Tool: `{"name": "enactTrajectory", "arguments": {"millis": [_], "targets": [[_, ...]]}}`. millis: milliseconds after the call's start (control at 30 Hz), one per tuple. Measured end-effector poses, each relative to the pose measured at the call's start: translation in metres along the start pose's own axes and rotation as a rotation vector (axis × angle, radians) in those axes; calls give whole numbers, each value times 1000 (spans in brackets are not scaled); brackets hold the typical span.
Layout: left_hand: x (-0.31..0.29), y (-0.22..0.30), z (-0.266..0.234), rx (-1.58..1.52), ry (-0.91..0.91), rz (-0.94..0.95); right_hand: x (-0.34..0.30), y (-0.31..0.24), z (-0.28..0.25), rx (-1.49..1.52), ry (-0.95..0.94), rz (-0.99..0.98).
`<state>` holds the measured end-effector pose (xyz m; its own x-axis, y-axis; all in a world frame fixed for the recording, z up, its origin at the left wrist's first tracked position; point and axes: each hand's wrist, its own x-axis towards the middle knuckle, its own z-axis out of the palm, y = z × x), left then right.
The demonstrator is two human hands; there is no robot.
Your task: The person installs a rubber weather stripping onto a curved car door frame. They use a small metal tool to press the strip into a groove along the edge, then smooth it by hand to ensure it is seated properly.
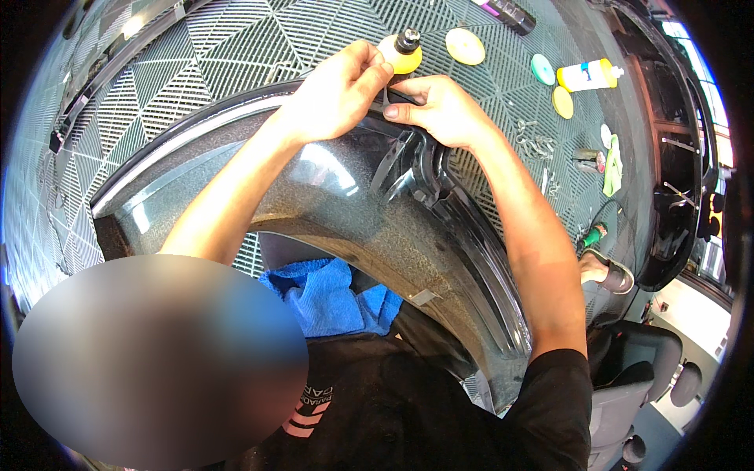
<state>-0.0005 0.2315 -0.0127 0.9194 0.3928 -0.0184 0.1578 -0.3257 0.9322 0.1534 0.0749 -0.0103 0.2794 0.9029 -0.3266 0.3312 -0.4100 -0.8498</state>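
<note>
You look through the left one of two fisheye cameras worn side by side on your head, in a single upright, unmirrored view. It faces down, near enough that your black shirt [377, 392] takes up much of the lower part. Your left hand [338, 90] and right hand [441, 110] come farther out, in the upper middle. The wide lens reaches past them across the floor [228, 43], curving toward a dark rim.
</note>
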Motion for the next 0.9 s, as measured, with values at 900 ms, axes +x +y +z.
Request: {"name": "enactTrajectory", "arguments": {"millis": [900], "targets": [[-21,18,6,-11,64,171,4,14,2,150,182,-5]]}}
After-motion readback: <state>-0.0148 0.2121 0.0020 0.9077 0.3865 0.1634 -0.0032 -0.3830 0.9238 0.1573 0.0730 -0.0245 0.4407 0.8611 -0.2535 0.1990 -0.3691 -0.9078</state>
